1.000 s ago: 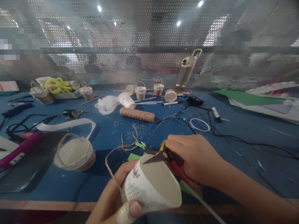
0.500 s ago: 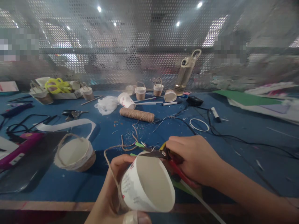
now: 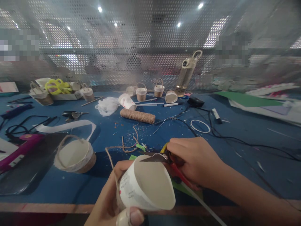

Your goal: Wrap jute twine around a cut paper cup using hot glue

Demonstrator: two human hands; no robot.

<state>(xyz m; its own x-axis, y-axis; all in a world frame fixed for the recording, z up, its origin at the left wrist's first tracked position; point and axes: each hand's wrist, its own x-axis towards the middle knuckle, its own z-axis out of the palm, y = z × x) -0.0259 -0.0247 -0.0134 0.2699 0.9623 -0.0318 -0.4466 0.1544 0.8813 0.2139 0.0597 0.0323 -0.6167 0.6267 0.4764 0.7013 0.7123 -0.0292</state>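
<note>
A white paper cup (image 3: 131,191), tilted with its mouth toward me, is gripped by my left hand (image 3: 110,194). Twine (image 3: 113,169) runs up from the cup's lower side, between it and my palm, and trails onto the table. My right hand (image 3: 195,160) is closed round the red and yellow handles of scissors (image 3: 152,158). The blades straddle the cup's far rim, one inside the opening, and a curled edge of paper rises beside them. Left of my left hand stands a small twine-wrapped basket (image 3: 75,157) with a lace rim and a handle.
A twine roll (image 3: 137,116) lies mid-table, with a plastic bag (image 3: 107,105) behind it. A pink glue gun (image 3: 18,150) rests on a dark tray at left. Black cables (image 3: 249,144) cross the right side. A water bottle (image 3: 187,75) and small baskets line the mesh panel.
My left hand has turned the cup a little, so its printing has shifted and the rim sits slightly further left. The scissor blades now lie further along the rim.
</note>
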